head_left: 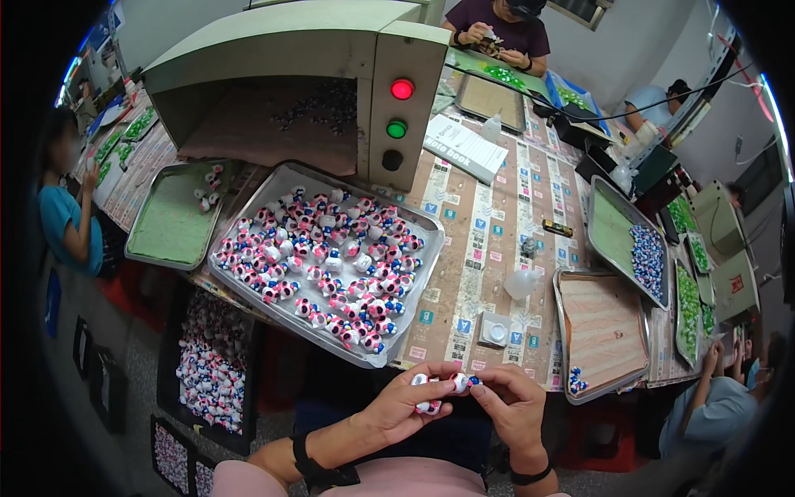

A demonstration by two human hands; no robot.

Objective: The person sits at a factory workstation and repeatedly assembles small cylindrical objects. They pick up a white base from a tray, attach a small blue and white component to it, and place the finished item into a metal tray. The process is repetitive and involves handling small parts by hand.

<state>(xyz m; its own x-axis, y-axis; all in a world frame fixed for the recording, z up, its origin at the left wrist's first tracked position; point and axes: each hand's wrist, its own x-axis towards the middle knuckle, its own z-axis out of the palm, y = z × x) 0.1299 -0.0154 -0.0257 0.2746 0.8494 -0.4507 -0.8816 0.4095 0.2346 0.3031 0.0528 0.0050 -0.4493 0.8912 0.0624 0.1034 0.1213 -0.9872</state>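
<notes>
My left hand [396,414] is closed around several small white, pink and black figurines [426,407] near the table's front edge. Thumb and forefinger of my right hand [513,404] pinch a small blue piece [474,381], which touches the white end of a figurine [459,382] at the left fingertips. Just beyond the left hand, a metal tray [426,257] lined with white holds many similar figurines [319,248] with pink, blue and black parts. Fingers partly hide the held pieces.
A machine with an open tunnel [248,116] and red and green lights stands behind the tray. On the patterned table are a squeeze bottle [521,284], a white square block [494,330], a notebook [465,147] and a paper-lined tray [604,319]. Other people sit around.
</notes>
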